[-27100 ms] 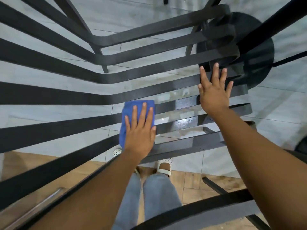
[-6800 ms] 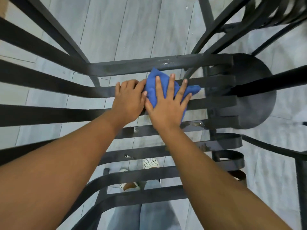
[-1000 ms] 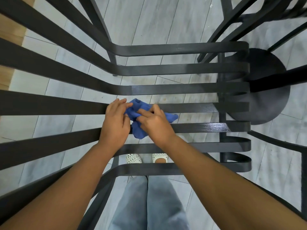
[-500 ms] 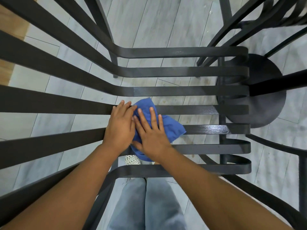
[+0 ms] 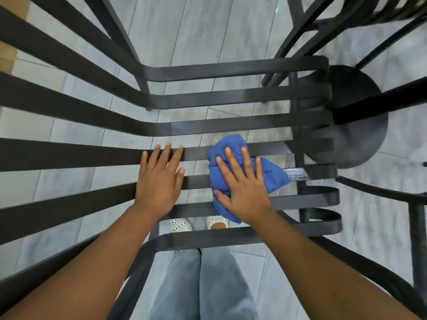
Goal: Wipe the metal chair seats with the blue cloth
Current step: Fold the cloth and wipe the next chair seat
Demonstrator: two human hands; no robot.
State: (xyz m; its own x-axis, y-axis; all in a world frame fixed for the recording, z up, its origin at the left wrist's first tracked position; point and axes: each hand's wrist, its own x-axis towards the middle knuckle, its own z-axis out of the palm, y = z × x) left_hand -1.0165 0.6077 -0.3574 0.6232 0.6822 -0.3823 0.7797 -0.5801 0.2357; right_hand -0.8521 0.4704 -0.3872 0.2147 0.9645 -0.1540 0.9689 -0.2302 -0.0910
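Open gaps run between the dark seat slats point(image 5: 231, 125), showing the floor point(image 5: 208, 24) below. A round table base point(image 5: 360, 125) and a second chair point(image 5: 346, 17) crowd the right side.

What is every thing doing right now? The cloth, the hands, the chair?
blue cloth: bunched up, pressed flat on the seat slats under the right hand.
right hand: open, fingers spread, palm down on the cloth.
left hand: open, flat on bare slats, not touching the cloth.
chair seat: upright, dark slats; one slat beside the cloth shines wet.
shoes: on the floor beneath the seat.
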